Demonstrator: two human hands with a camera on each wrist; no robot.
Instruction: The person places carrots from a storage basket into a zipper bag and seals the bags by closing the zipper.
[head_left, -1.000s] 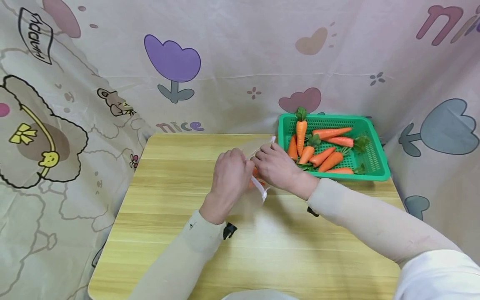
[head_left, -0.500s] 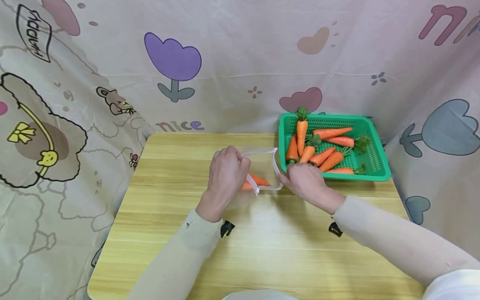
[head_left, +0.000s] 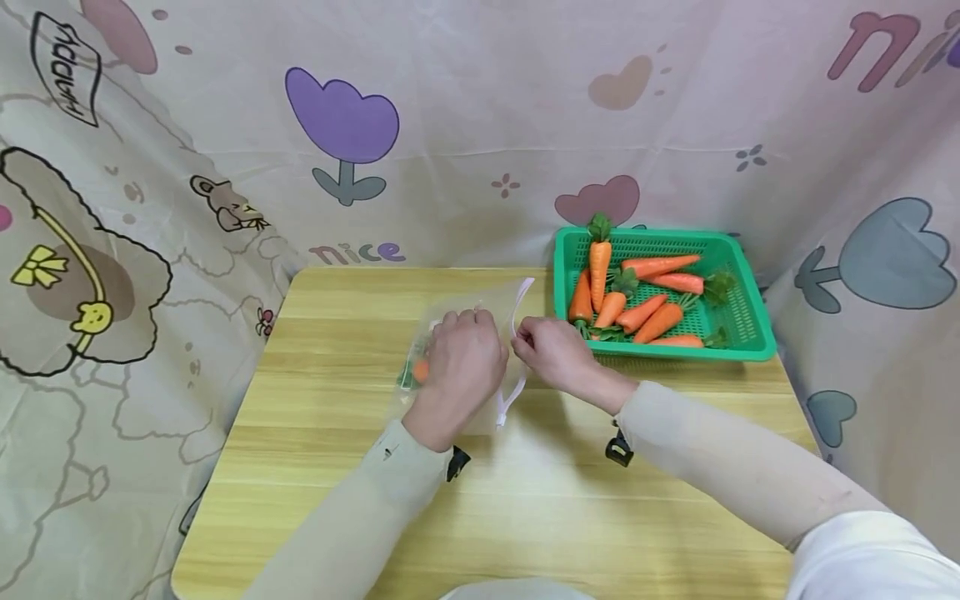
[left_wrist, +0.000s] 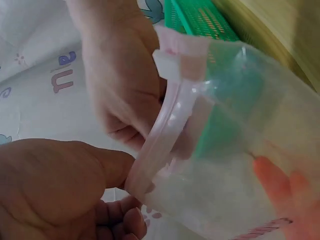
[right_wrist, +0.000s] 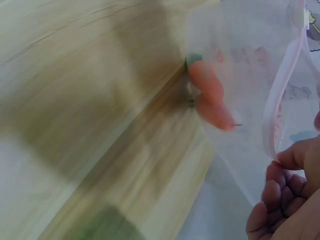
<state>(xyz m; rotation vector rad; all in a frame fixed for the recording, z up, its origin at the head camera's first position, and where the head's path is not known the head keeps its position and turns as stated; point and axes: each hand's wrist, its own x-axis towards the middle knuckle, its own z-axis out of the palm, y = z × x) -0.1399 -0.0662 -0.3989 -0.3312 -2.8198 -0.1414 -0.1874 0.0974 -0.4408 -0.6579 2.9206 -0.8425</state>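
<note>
A translucent zip bag (head_left: 480, 419) hangs between both hands over the table, its pinkish-white zip strip (right_wrist: 280, 92) facing right and parted. The left hand (head_left: 467, 358) pinches one side of the mouth between thumb and fingers. Opposite it, the right hand (head_left: 558, 354) pinches the other side of the strip. Inside the bag lie orange carrots (right_wrist: 207, 82), with green at their ends, towards the end away from the mouth. A white slider (left_wrist: 167, 65) sits at one end of the strip. In the head view the left hand hides much of the bag.
A green plastic basket (head_left: 763, 337) with several carrots (head_left: 662, 322) stands at the table's back right, just beyond the right hand. The light wooden table (head_left: 315, 467) meets printed curtains (head_left: 465, 100) at its back and sides.
The right hand moved right, spreading the bag's mouth wide, then came back left towards the left hand. The bag has tilted, and the carrots now show left of the left hand.
</note>
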